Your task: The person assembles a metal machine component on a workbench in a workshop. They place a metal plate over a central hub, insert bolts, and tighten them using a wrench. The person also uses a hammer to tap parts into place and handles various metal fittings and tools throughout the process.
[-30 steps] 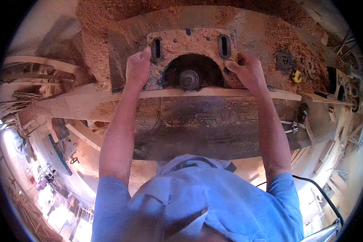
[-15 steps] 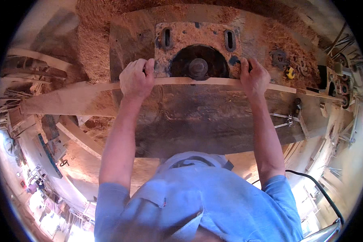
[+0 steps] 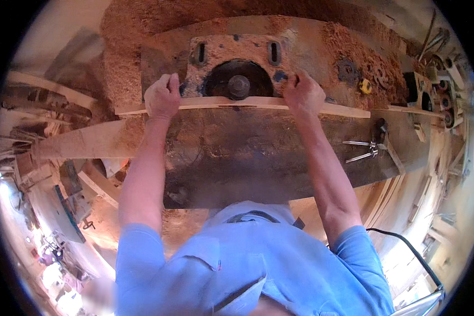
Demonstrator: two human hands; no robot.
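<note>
A long, thin wooden strip (image 3: 231, 103) lies across the machine table, against the front of a spindle (image 3: 238, 87) in the half-round opening of a dust-covered guard plate (image 3: 237, 43). My left hand (image 3: 163, 96) is closed around the strip left of the spindle, thumb upward. On the other side, my right hand (image 3: 304, 95) grips the same strip with curled fingers. Both ends of the strip reach out past my hands. Whether the spindle turns, I cannot tell.
Sawdust (image 3: 326, 47) covers the table's far part. At right lie a yellow tape measure (image 3: 365, 86), a dark toothed disc (image 3: 347, 69) and metal wrenches (image 3: 361, 150). Boards (image 3: 84, 139) extend at left. A black cable or hose (image 3: 405, 242) curves at lower right.
The machine and hands appear farther left in the picture as the view shifts. My right hand is slightly closer to the spindle. Both hands keep their grip on the strip.
</note>
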